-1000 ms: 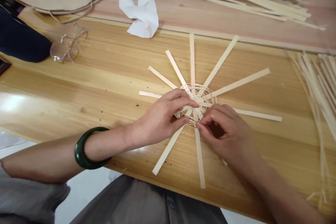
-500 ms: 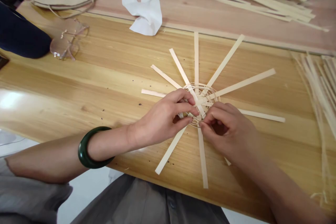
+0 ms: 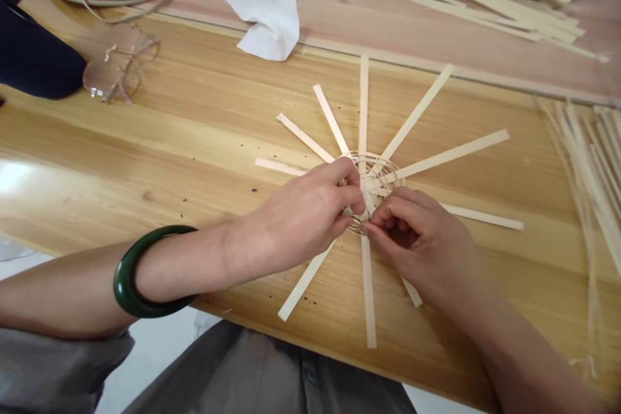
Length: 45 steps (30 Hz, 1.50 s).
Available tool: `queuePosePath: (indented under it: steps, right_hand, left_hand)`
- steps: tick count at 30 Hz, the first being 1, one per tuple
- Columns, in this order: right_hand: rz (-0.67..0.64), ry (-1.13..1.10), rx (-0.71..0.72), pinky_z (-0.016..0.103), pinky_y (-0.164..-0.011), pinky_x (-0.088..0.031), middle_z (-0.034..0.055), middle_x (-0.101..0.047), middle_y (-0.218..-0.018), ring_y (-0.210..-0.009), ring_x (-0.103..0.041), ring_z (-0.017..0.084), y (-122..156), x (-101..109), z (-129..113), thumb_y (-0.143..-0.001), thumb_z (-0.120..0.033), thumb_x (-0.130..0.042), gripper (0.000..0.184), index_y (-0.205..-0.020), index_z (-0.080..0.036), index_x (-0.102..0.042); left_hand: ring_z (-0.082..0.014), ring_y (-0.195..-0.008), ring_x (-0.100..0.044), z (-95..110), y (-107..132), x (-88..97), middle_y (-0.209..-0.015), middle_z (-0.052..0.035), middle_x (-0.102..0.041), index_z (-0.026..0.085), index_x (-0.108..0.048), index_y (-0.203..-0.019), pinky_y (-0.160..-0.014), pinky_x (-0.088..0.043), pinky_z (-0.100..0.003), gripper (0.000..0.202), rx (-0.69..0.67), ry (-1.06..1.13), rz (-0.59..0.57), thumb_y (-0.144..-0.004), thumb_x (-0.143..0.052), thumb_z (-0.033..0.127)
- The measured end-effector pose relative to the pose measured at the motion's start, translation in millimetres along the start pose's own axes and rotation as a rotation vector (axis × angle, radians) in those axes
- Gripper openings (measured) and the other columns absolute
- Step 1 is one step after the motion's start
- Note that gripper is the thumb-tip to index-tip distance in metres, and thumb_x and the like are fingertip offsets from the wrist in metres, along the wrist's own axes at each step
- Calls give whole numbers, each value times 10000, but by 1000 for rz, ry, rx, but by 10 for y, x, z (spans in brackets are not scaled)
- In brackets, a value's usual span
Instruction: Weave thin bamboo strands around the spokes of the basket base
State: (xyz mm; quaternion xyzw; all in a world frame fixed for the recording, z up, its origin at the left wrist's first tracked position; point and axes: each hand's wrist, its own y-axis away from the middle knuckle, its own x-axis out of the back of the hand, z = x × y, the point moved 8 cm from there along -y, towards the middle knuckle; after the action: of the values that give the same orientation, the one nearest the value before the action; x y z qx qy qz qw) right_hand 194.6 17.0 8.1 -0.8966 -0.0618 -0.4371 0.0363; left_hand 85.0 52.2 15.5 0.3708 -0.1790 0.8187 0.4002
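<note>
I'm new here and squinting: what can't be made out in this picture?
In the head view:
Woven centre: partly hidden by left hand and right hand.
Between right thumb and forefinger: whether a strand is pinched, too small to tell.
Navy object: cut off by the left edge.

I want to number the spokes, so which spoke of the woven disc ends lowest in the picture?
The spoke pointing almost straight down; all others end higher, even its left neighbour and right neighbour.

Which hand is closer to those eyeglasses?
Left. The left hand is to the right of the eyeglasses and lower in the picture; the right hand lies farther right.
</note>
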Motion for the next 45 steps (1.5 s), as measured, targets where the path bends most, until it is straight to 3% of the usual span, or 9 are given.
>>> queuePosePath:
  steps: [13,21,26,36,41,45]
  right_hand:
    - [46,5,-23,292,-561,-365,-11,-535,-693,-697,-512,165,39,-21,-7,-804,-179,-646,170,-682,-227,-536]
    - [84,4,23,303,-584,-381,-10,-539,-699,-726,-524,172,77,-21,3,-848,-224,-650,91,-770,-244,-607]
    - [108,-43,21,302,-584,-385,-4,-546,-693,-711,-526,170,79,-14,12,-872,-245,-623,117,-755,-245,-615]
    - [201,78,97,310,-615,-382,-12,-573,-700,-712,-499,167,107,-24,-79,-881,-284,-666,97,-805,-241,-624]
    - [240,221,226,308,-634,-394,-4,-656,-782,-746,-490,179,131,-52,-224,-900,-191,-605,91,-821,-235,-610]
    - [249,277,263,300,-618,-382,-6,-630,-714,-720,-481,178,117,-69,-291,-888,-150,-576,125,-787,-222,-593]
  left_hand:
    - [-221,-1005,-577,-3,-108,1,-1052,-69,-566,157,-651,-821,-890,-502,-368,105,92,-41,-91,-829,-591,71]
    - [-155,-885,-605,-123,121,40,-1073,-59,-549,158,-644,-819,-754,-520,-283,64,55,136,157,-842,-659,100]
    - [-158,-950,-619,-118,220,50,-1065,-65,-585,155,-661,-821,-814,-518,-281,60,-27,141,247,-878,-672,141]
    - [-156,-941,-625,-155,206,48,-1058,-67,-591,150,-651,-825,-788,-516,-264,75,-34,168,251,-868,-703,182]
    - [-159,-946,-625,-176,186,41,-1060,-71,-593,151,-650,-826,-821,-516,-278,85,-40,170,234,-848,-727,177]
    - [-169,-1037,-620,-90,228,149,-1111,-96,-597,140,-662,-902,-915,-513,-287,58,-112,148,193,-882,-691,186]
